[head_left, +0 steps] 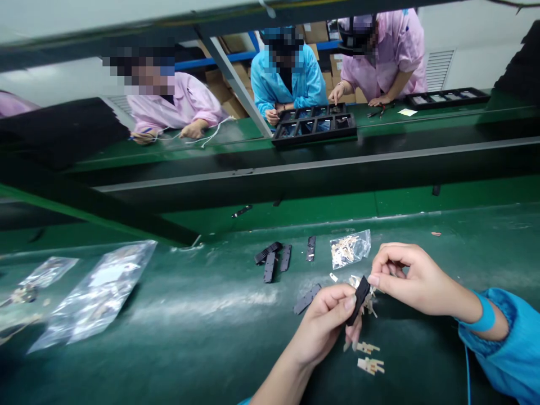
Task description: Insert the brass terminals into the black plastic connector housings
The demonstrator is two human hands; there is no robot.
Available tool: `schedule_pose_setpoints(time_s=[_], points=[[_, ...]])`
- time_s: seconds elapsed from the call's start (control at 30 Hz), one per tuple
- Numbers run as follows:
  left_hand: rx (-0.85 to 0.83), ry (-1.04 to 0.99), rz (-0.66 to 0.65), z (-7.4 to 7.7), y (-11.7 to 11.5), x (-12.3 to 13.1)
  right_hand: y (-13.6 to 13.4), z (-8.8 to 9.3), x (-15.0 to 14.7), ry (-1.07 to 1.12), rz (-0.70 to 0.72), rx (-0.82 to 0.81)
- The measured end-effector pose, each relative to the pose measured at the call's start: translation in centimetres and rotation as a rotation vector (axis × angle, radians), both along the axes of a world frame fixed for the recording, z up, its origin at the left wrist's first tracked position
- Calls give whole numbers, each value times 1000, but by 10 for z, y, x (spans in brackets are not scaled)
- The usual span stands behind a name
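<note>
My left hand [324,320] pinches a small flat black plastic part [359,299] between thumb and fingers, holding it tilted upright over the green table. My right hand [411,278] is closed in a pinch at the top end of that same part; whether a small piece is in its fingertips I cannot tell. Several small beige metal contact pieces [370,365] lie on the table just below my hands. A small clear bag of beige pieces [350,248] lies just beyond them.
Several loose black parts [274,260] lie mid-table, one more [306,299] near my left hand. Clear plastic bags [97,292] lie at left. Beyond a green conveyor [295,169], three people work across from me beside black compartment trays [314,129].
</note>
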State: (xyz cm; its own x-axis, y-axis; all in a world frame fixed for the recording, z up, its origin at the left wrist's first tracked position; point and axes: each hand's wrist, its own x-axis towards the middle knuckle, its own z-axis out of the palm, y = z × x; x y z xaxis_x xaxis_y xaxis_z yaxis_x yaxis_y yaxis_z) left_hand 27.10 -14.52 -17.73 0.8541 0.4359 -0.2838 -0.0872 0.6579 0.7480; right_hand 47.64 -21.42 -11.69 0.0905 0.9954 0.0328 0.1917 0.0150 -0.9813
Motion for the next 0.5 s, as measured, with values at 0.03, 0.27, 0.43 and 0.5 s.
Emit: schedule_pose_setpoints(time_s=[0.03,0.27,0.43,0.5], points=[[10,3,-4,0,0,-1,1,-1,0,22,15,-25],[145,127,-166,0,3,-4,9,-15,11,116,94,-149],[225,217,-150,5,12,-4,7,-7,17,-36,383,-76],[231,231,-161,5,14,-4,4,-3,15,-196,391,1]])
